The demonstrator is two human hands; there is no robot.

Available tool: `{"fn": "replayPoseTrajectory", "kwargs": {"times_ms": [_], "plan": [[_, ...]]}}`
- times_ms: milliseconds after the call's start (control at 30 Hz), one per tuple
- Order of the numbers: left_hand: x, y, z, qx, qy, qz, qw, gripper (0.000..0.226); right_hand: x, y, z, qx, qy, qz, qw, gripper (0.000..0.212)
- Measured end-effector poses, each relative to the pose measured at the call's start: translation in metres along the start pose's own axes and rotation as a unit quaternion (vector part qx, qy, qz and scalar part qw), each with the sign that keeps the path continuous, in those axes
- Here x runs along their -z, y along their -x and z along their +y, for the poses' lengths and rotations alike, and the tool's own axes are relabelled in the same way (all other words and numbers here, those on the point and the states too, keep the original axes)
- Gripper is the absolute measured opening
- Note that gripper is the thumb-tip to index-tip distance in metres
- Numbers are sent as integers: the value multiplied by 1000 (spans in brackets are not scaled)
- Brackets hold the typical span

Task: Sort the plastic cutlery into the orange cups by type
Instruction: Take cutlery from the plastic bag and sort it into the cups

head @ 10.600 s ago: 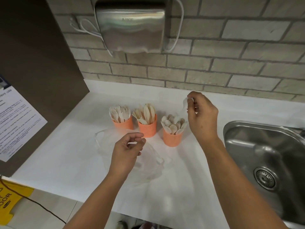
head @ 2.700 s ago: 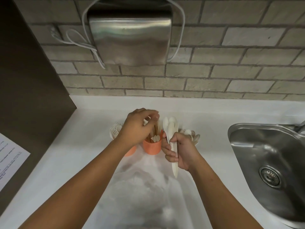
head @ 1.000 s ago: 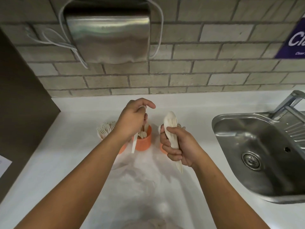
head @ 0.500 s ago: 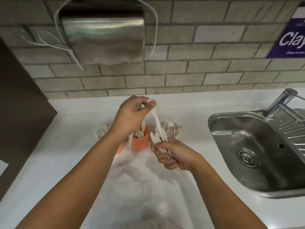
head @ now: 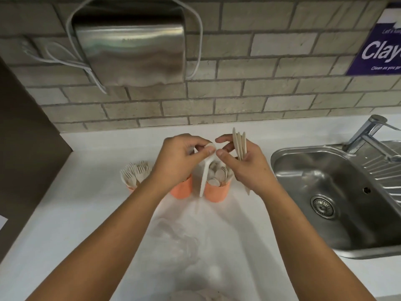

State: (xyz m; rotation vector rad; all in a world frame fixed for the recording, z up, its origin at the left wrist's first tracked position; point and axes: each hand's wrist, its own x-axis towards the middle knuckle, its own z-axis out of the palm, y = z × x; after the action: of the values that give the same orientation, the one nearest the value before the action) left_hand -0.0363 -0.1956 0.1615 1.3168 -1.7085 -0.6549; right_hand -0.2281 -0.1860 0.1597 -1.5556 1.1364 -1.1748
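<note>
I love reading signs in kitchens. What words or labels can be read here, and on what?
"Clay": large white letters on the purple sign on the brick wall, cut off at the frame edge.
"Clean as you go": small line beneath, same sign.
Sign's top line: too blurred to read.
Hand dryer: faint mark, unreadable.

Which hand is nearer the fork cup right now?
Left. Left hand sits just right of the fork cup, pinching a white spoon; right hand is farther right, by the spoon cup, gripping a cutlery bundle.
</note>
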Motion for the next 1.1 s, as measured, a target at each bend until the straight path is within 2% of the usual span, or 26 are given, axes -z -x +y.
{"fn": "replayPoseTrajectory", "kwargs": {"times_ms": [167,267,333,467,567,633,700,767,867,1000,1100], "plan": [[-20,-3,12,-16,29,26,999,23,15,-13,8,26,53,20,998,16],[-25,-7,17,-8,41,-2,999,45,23,-17,14,55,77,53,994,8],[-28,-8,16,-9,44,-33,998,50,26,-18,19,72,127,62,987,9],[-30,-8,12,7,58,-51,997,42,31,-22,22,124,204,31,971,16],[-29,-8,8,37,71,-28,996,26,31,-28,26,193,256,67,945,14],[-27,-7,4,73,132,-4,989,16,30,-32,32,220,280,94,930,16],[-24,-4,0,104,186,13,977,15,27,-33,38,230,293,112,921,18],[-20,-2,-4,117,188,22,975,7,25,-33,42,231,293,131,918,20],[-16,1,-11,130,175,35,975,7,23,-32,44,241,299,146,912,22],[-17,2,-17,142,198,61,968,7,17,-26,51,238,348,93,902,25],[-19,1,-20,139,186,75,970,9,9,-25,65,162,456,3,875,26]]}}
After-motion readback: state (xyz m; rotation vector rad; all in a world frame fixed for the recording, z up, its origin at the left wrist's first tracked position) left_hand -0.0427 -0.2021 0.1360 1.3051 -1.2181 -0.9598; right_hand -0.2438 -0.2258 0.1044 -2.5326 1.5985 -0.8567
